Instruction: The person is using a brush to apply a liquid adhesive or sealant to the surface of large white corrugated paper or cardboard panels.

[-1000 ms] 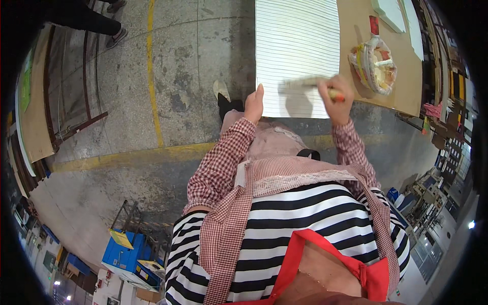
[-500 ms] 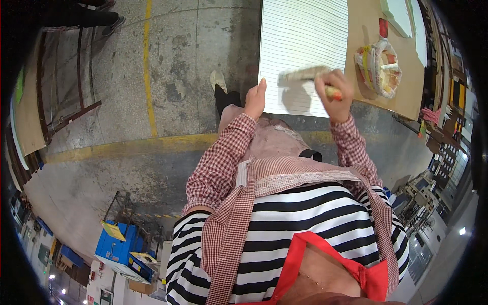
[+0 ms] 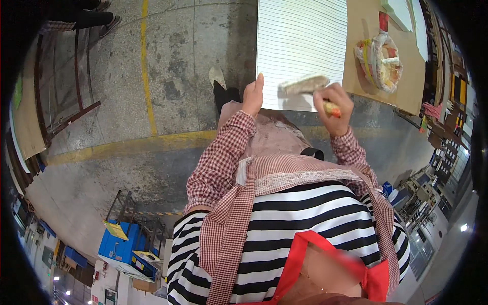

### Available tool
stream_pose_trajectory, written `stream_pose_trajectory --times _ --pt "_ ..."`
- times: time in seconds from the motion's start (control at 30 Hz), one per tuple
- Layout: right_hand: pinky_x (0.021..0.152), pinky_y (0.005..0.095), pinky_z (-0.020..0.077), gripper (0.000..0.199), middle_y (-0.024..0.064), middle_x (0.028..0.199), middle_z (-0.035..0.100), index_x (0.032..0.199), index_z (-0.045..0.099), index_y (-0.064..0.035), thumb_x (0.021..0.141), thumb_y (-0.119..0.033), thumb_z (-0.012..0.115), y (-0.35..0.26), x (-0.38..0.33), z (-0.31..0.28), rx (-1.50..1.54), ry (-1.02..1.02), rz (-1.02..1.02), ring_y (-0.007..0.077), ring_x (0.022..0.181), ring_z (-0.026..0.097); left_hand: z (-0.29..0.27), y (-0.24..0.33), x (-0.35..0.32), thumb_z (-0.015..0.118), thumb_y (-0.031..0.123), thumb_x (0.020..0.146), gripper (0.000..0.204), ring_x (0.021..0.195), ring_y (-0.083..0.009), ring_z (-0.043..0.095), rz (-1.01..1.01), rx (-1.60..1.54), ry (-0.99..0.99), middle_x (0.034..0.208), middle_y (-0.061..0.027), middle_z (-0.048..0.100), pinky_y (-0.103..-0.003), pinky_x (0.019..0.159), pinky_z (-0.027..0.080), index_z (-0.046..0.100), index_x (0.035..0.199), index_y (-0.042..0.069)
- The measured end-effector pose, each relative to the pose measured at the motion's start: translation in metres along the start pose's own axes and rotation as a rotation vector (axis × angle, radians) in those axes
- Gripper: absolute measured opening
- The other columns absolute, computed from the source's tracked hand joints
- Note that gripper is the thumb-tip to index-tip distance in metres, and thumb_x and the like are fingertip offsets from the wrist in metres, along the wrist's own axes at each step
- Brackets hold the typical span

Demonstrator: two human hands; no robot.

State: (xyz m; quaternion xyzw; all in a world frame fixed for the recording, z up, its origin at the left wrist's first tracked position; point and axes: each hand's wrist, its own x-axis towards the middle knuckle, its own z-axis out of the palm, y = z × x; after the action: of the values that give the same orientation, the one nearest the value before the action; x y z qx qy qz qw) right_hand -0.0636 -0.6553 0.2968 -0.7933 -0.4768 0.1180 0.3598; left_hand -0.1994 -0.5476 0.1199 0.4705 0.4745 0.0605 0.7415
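Observation:
A white surface with narrow dark parallel lines point(image 3: 302, 40), like a row of overlapped sheets, lies on the brown board in front of me. My left hand point(image 3: 252, 96) grips its near left edge, thumb pointing up along the side; the other fingers are mostly hidden. In my right hand point(image 3: 335, 101) is a wide flat brush point(image 3: 307, 85), closed around its handle, whose reddish-yellow end shows below the fist. The pale bristle head points left, just over the near part of the lined surface, casting a shadow there. Whether the bristles touch it I cannot tell.
Right of the lined surface, a plastic-lined tub point(image 3: 382, 63) with pale yellowish contents stands on the brown board point(image 3: 412, 84). White slabs point(image 3: 398, 12) lie at the far right. Another person's legs point(image 3: 94, 19) show at far left, near a metal frame point(image 3: 76, 71). A blue machine point(image 3: 122, 246) stands lower left.
The brush head is lifted or tilted slightly and looks less smeared. Both hands remain in nearly the same places; the lined surface sits slightly higher and farther left in view.

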Motion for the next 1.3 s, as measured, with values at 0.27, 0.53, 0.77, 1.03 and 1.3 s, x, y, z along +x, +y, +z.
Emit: stream_pose_trajectory --times 0.27,0.53,0.77,1.03,1.3 --pt "0.053 0.0257 0.0423 0.009 0.0077 0.069 0.056 0.074 0.06 0.0021 0.074 -0.001 0.069 0.027 0.039 0.021 -0.03 0.168 -0.118 0.0143 0.061 0.054 0.0 0.022 -0.028 0.032 0.051 0.096 0.061 0.047 -0.0099 0.056 -0.204 -0.102 -0.173 0.071 -0.0072 0.063 -0.02 0.039 0.044 0.059 0.103 -0.003" --pt "0.055 0.0272 0.0443 0.007 0.0088 0.07 0.057 0.073 0.061 0.0013 0.074 0.0 0.067 -0.008 -0.042 -0.002 0.077 -0.024 0.002 0.0163 0.061 0.055 -0.001 0.011 -0.028 0.033 0.052 0.095 0.063 0.042 -0.0128 0.056 -0.096 -0.1 -0.104 0.062 -0.0085 0.061 -0.022 0.036 0.043 0.06 0.086 -0.005" --pt "0.049 0.0274 0.0428 0.01 0.0071 0.067 0.055 0.071 0.061 -0.0012 0.073 -0.005 0.071 0.009 0.002 0.01 -0.054 0.225 -0.158 0.0158 0.055 0.053 0.001 0.011 -0.024 0.032 0.053 0.095 0.064 0.041 -0.0137 0.054 -0.082 0.034 -0.089 0.055 -0.0073 0.056 -0.027 0.037 0.042 0.057 0.075 -0.002" --pt "0.051 0.0263 0.0448 0.008 0.0088 0.068 0.058 0.071 0.061 -0.0005 0.073 -0.004 0.068 -0.019 -0.074 -0.003 0.035 0.063 -0.029 0.0164 0.058 0.057 -0.003 0.013 -0.028 0.029 0.05 0.097 0.064 0.042 -0.0129 0.054 -0.076 0.008 -0.103 0.057 -0.0075 0.058 -0.025 0.038 0.042 0.06 0.081 -0.003" --pt "0.052 0.0258 0.0453 0.008 0.0107 0.071 0.059 0.072 0.062 0.0006 0.073 -0.004 0.069 -0.007 -0.052 0.009 0.001 0.189 0.036 0.0177 0.06 0.058 0.001 0.02 -0.027 0.029 0.05 0.097 0.063 0.045 -0.012 0.054 -0.16 -0.033 -0.148 0.061 -0.0074 0.06 -0.024 0.039 0.041 0.061 0.088 -0.003"
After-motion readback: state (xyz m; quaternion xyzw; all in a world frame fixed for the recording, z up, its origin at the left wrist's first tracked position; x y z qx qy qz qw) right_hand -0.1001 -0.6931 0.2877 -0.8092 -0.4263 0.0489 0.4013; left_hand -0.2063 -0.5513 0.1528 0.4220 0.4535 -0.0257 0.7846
